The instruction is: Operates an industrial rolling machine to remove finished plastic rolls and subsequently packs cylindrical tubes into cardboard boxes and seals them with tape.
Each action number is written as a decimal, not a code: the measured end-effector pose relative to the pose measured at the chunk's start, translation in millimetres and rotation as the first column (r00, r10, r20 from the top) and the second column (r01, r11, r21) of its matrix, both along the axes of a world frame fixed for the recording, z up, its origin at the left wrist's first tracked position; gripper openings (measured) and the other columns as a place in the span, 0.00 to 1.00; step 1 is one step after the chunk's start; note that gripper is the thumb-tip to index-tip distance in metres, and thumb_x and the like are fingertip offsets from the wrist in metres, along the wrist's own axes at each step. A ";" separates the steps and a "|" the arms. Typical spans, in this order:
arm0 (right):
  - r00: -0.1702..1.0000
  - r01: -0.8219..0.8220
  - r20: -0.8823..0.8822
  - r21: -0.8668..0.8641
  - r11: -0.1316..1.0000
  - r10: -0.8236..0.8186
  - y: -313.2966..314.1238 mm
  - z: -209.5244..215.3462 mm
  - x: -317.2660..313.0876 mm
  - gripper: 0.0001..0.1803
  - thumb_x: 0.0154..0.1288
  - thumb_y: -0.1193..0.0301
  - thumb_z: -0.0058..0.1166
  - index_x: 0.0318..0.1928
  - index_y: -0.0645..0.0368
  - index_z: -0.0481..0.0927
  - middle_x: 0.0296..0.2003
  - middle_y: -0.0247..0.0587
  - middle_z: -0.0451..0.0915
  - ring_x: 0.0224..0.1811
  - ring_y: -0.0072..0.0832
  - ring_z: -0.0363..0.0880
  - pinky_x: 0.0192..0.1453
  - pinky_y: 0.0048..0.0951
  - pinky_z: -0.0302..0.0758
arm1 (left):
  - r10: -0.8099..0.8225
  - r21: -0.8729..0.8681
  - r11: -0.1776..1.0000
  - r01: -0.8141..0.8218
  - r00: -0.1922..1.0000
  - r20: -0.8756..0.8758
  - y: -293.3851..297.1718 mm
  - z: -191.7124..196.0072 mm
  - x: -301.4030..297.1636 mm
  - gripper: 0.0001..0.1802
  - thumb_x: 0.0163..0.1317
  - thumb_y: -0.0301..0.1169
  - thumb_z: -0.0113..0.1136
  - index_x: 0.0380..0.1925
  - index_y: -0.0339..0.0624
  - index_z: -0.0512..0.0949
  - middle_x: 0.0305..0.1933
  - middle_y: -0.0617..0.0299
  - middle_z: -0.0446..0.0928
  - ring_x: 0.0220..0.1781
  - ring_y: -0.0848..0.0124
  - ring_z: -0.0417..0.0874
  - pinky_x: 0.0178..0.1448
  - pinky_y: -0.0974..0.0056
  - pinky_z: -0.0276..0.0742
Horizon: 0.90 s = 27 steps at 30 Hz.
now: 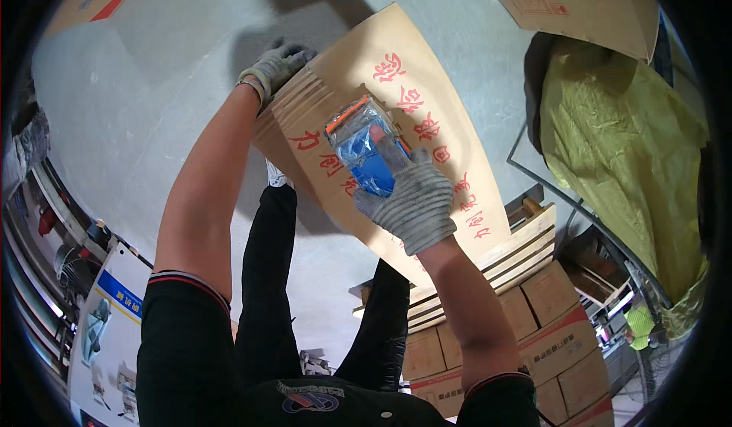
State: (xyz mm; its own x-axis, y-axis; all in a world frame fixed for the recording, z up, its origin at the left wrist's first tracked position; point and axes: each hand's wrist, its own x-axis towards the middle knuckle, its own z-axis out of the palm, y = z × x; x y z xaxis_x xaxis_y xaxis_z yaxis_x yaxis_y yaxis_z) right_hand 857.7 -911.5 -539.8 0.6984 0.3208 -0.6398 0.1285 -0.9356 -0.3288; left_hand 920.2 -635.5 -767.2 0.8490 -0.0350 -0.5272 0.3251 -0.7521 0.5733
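A large brown kraft paper bag (412,49), printed with red characters, slants across the middle, with several pleats along its left side. My left hand (278,69), in a grey knit glove, grips the bag's far left edge; some fingers are partly hidden. On the bag's upper face is a blue packet (370,164) wrapped in clear plastic, with orange strips at its edges. My right hand (412,198), in a striped grey glove, is closed round the packet's near right side. One fingertip pokes bare from that glove and presses on the plastic.
A wooden slatted pallet (526,240) and stacked cartons (560,343) stand at the near right. Yellow-green sheeting (610,122) covers something at the right, beside a metal frame (553,187). Another carton (572,4) is far right. A white panel (107,313) stands near left.
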 end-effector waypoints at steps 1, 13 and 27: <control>1.000 -0.012 0.027 -0.020 1.000 0.013 -3.3 -0.6 0.4 0.45 0.47 0.47 0.59 0.67 0.33 0.57 0.40 0.55 0.71 0.31 0.43 0.79 0.35 0.39 0.78 | 0.255 0.215 0.945 -0.248 0.967 -0.008 -17.7 4.6 -2.7 0.32 0.56 0.50 0.61 0.58 0.47 0.69 0.62 0.48 0.67 0.68 0.54 0.60 0.64 0.53 0.64; 0.986 0.078 0.120 0.276 0.958 -0.116 -61.5 -8.1 -33.5 0.39 0.50 0.45 0.57 0.64 0.33 0.63 0.42 0.52 0.71 0.36 0.44 0.79 0.37 0.42 0.77 | -0.168 -0.150 0.975 0.166 0.986 0.000 -55.0 78.0 17.9 0.37 0.62 0.54 0.50 0.62 0.37 0.64 0.62 0.54 0.69 0.63 0.63 0.68 0.66 0.64 0.60; 0.952 0.266 0.073 0.281 0.922 -0.297 -458.8 -61.5 -370.1 0.46 0.33 0.63 0.68 0.60 0.29 0.66 0.55 0.50 0.70 0.40 0.45 0.79 0.41 0.40 0.80 | -0.619 0.436 0.780 0.449 0.654 0.435 -454.4 108.5 -229.7 0.56 0.47 0.66 0.56 0.64 0.31 0.55 0.68 0.38 0.54 0.71 0.43 0.50 0.73 0.44 0.40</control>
